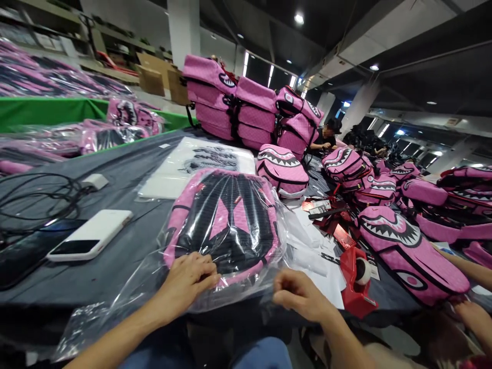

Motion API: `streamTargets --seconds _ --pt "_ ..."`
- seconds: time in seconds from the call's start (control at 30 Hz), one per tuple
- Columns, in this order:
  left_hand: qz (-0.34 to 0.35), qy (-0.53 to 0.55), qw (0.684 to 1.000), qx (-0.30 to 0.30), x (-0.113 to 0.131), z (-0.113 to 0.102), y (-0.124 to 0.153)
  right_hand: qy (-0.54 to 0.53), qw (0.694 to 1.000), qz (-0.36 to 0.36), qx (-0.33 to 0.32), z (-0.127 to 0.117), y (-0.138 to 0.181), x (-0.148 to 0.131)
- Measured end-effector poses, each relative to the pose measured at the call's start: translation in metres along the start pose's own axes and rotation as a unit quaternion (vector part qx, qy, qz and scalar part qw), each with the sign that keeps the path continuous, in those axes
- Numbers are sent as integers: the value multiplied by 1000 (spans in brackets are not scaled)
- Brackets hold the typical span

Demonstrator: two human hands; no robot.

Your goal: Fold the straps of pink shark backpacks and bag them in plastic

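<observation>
A pink and black backpack [226, 225] lies inside a clear plastic bag [134, 284] on the dark-covered table, its ribbed black side up. My left hand [194, 277] rests at the bag's near edge, its fingers bent together on the plastic. Just right of the bag's near corner is my right hand [298, 294], its fingers curled in and the thumb close to them. Whether a bit of plastic sits in that curl is hidden. The loose end of the bag hangs over the table edge at the left.
A red tape dispenser [357, 287] stands right of my right hand, near red tags [342, 236]. Left are a white power bank [92, 236] and black cables [42, 200]. A stack of plastic bags [172, 169] and pink backpacks [255, 110] stand behind. Another person's hand [474, 315] touches a backpack [411, 256].
</observation>
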State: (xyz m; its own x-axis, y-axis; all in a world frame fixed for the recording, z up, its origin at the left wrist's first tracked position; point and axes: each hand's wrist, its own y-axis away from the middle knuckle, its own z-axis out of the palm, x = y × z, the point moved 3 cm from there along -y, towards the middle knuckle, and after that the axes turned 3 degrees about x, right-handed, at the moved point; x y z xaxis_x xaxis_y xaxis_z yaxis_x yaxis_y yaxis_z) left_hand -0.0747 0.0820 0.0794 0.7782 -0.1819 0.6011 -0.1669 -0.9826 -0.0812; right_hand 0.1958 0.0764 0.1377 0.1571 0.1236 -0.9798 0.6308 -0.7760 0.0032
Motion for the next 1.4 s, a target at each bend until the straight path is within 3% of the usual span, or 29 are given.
streamTargets --seconds 0.07,0.13,0.23,0.3,0.43,0.5,0.63,0.73,0.87,1.0,1.1,1.17,1.23,1.27,1.3,1.33,1.4 --pt "-9 3 1000 1 2 0 0 174 977 -48 -115 2 -39 -22" --pt "-14 6 1000 0 3 1 -1 329 923 -86 -183 3 -75 -29" --pt "-2 11 1000 11 2 3 -2 512 829 -78 -209 4 -114 -21" --pt "5 13 1000 14 1 5 -1 574 799 -50 -173 1 -126 -15" --pt "-8 13 1000 0 -1 5 1 582 813 13 -27 -9 -116 -12" --pt "-11 15 1000 -5 -1 6 1 562 826 -15 20 -5 -101 -8" --pt "1 7 1000 11 -5 11 0 555 827 -91 -16 17 -83 9" --pt "72 -5 996 58 -12 8 10 561 825 -50 -58 24 -90 18" --pt "167 -81 976 118 -35 -12 43 541 836 -11 -89 20 -102 16" --pt "117 -102 972 175 -70 -33 65 522 850 -21 -66 17 -104 17" --pt "82 -60 978 181 -84 -35 62 439 895 -66 -40 13 -92 16" --pt "72 -48 978 188 -85 -33 56 328 939 -106 8 4 -68 13" --pt "75 -54 977 193 -86 -29 51 245 950 -133 139 -18 -28 10" --pt "78 -58 976 192 -87 -27 49 237 933 -134 236 -34 -2 11" --pt "79 -62 977 189 -88 -25 47 250 897 -128 341 -51 28 12" --pt "80 -65 977 185 -90 -24 47 274 852 -101 434 -69 59 15" --pt "79 -66 979 178 -94 -22 47 342 759 -22 553 -105 118 23"
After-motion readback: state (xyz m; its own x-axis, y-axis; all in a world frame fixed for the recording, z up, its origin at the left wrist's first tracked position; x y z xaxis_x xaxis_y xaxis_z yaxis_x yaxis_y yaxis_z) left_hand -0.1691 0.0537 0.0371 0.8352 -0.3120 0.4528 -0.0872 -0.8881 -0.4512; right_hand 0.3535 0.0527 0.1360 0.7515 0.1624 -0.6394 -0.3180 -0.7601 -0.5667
